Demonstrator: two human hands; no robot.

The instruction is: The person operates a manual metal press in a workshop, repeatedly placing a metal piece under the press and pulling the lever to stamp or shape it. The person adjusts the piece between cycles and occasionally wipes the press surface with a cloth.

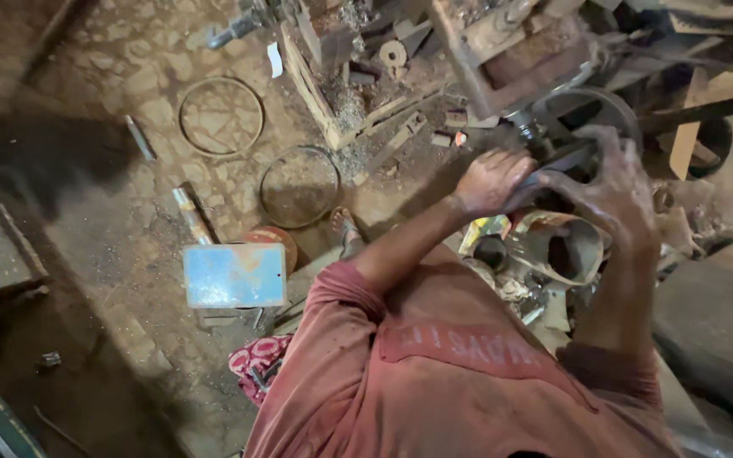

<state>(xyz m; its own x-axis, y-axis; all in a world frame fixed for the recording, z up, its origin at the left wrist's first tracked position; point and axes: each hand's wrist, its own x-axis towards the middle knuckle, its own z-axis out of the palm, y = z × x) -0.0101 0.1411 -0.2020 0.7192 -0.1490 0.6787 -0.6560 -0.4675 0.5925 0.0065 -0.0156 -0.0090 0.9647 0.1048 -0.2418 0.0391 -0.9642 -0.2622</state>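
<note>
A blue rectangular metal plate [235, 276], perhaps a sign or a tin lid, lies flat on the dirt floor left of the person's arm; its face is scuffed, with rust showing at the edges and corners. A crumpled, shiny wrapper [484, 229] in yellow and green sits among the metal parts just below the hands. A small white tag or paper scrap [275, 59] lies near the wooden frame at the top.

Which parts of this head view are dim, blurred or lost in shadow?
Head view: warm, dim light; dark shadow blurs the floor at left; the left hand and right hand are soft with blur on a dark metal piece; the blue plate stays clear.
</note>
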